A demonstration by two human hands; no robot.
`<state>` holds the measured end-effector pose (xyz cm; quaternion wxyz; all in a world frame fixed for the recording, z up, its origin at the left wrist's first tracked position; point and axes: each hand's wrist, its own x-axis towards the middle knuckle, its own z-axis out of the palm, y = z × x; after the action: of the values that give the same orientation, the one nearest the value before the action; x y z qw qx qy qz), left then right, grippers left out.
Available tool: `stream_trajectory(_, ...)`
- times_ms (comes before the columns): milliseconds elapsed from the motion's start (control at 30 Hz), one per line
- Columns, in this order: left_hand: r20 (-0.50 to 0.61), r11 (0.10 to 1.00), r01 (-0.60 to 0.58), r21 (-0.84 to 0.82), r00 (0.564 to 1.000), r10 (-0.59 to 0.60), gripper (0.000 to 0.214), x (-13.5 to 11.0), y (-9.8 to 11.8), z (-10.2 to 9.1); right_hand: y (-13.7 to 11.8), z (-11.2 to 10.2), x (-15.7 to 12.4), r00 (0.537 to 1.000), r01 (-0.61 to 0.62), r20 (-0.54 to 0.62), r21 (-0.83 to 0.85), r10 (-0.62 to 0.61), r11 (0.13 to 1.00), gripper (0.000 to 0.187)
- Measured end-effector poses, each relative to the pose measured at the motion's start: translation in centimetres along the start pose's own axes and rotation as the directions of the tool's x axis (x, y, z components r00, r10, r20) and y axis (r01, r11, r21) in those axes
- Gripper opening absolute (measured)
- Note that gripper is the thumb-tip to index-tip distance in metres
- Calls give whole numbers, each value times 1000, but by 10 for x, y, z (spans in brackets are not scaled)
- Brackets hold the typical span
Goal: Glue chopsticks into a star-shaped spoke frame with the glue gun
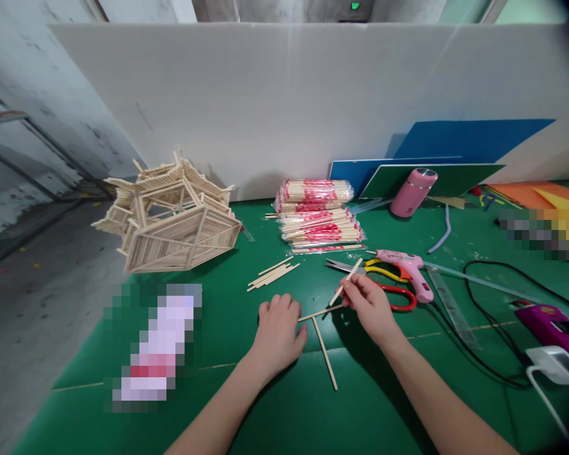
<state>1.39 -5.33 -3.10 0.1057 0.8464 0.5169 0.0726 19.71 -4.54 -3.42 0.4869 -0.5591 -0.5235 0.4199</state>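
Note:
My right hand (367, 306) pinches a short wooden chopstick piece (346, 282), which slants up above the table. Under it lies a thin chopstick (318, 313), placed crosswise; its right end reaches my right fingers. My left hand (277, 332) rests with curled fingers on that chopstick's left end and holds it down, the thumb just below. Another chopstick (325, 354) runs from the crosswise one toward me, forming a T. Several cut sticks (274, 275) lie behind my left hand. Red-handled scissors (401, 298) are partly hidden behind my right hand.
A stick-built model (180, 221) stands at the left. Wrapped chopstick packs (320, 218) lie at the back. To the right are a pink glue gun (405, 265), yellow-handled pliers (386, 270), a pink bottle (413, 193), cables and a purple power strip (550, 328).

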Motion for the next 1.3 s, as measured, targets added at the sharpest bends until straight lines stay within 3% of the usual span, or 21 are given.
stream_trajectory(267, 10, 998, -59, -17, 998, 59, 19, 6, 2, 4, 2, 13, 16, 989, 30, 146, -59, -21, 998, 20)
stream_trajectory(567, 75, 992, -117, -43, 990, 120, 26, -1, 5, 5, 0, 21, 24, 938, 44, 346, -192, 25, 980, 13)
stream_trajectory(1300, 79, 990, -134, -34, 987, 137, 24, -1, 3, 9, 7, 23, 27, 923, 47, 383, -231, 46, 972, 14)
